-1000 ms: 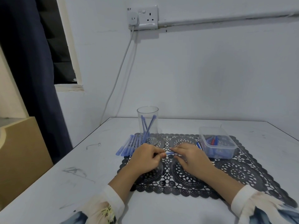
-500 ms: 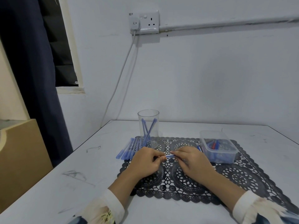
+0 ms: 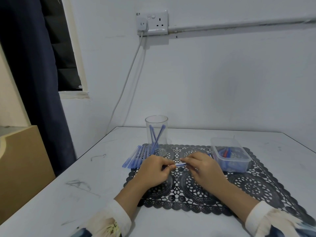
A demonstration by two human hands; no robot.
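Note:
A blue pen (image 3: 179, 164) lies level between my two hands over the black lace mat (image 3: 253, 185). My left hand (image 3: 153, 170) pinches its left end with curled fingers. My right hand (image 3: 203, 168) grips its right end. A clear glass (image 3: 156, 134) at the mat's far left corner holds several blue pens. A row of blue pens (image 3: 135, 158) lies on the table left of the glass. A clear plastic box (image 3: 230, 154) on the right of the mat holds blue and red pen parts.
The white table (image 3: 68, 194) meets the wall at the back, and its left edge runs beside a dark curtain (image 3: 34, 74) and a tan cabinet (image 3: 22, 165). A white cable (image 3: 126, 79) hangs from a wall socket (image 3: 152, 23) behind the glass.
The view has tilted slightly upward. Both hands stay in place on the pen, with only small finger shifts.

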